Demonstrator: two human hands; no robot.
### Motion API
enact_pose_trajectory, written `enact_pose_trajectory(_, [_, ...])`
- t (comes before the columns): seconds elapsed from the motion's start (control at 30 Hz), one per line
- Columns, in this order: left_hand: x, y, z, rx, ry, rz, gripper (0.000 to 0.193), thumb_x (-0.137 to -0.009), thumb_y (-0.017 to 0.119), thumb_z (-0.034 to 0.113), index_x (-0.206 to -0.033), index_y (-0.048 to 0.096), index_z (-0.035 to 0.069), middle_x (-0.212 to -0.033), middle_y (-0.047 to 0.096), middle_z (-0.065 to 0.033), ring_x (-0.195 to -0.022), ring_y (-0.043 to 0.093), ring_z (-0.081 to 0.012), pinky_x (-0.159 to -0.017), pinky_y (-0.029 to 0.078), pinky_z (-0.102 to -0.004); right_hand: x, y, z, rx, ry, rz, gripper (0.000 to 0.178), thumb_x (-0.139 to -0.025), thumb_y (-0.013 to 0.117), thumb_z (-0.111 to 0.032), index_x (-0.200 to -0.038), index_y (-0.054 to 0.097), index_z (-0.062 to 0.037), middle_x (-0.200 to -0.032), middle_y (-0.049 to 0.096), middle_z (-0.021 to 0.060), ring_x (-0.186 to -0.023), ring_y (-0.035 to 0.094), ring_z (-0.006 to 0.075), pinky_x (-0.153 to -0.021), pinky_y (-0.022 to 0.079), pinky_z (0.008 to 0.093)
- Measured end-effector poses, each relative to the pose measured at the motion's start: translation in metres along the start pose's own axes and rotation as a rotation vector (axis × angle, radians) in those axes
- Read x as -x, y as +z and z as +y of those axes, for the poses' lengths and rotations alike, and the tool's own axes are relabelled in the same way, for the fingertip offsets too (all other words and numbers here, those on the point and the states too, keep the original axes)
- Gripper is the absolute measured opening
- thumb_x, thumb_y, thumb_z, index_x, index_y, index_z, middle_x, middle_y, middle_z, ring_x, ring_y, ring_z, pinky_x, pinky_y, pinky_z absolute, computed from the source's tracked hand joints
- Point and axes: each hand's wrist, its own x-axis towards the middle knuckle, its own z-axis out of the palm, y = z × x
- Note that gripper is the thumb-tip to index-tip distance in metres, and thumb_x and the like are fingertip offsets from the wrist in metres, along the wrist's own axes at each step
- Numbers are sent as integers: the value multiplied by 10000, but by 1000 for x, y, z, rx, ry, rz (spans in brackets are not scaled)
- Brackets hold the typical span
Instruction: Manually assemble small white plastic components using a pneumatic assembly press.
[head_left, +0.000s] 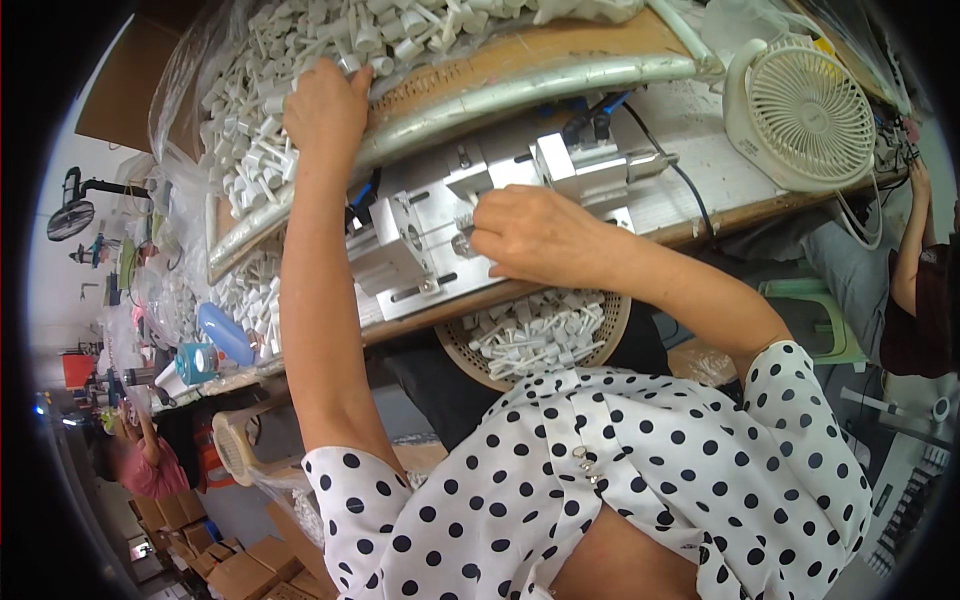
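White parts (248, 105) lie at the left fingers (322, 76); right fingers (488, 218) curl at a metal fixture (466, 180); cannot tell what either grasps. A pale rim (520, 94) runs between; rightward, a fan (805, 115) bears unreadable hub lettering.

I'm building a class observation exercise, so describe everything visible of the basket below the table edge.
The round basket is tan and looks plastic, with small openings in its wall. White parts, some with slim stems, lie heaped inside, touching it. It sits open-topped below the table, whose edge hides its far side; the dotted shirt overlaps its near rim. Its underside is hidden.
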Motion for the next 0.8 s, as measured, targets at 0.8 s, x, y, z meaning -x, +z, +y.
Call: enact_pose_trajectory(0.8, [186, -62, 51, 1218, -94, -60, 275, -691, 648, -13, -954, 570, 8, -1024, 481, -117, -875, 546, -183, -655, 486, -239, -68, -67, 137, 438, 151, 137, 200, -708, 598, -191, -810, 572, -22, -801, 573, 181, -844, 544, 350, -735, 435, 429])
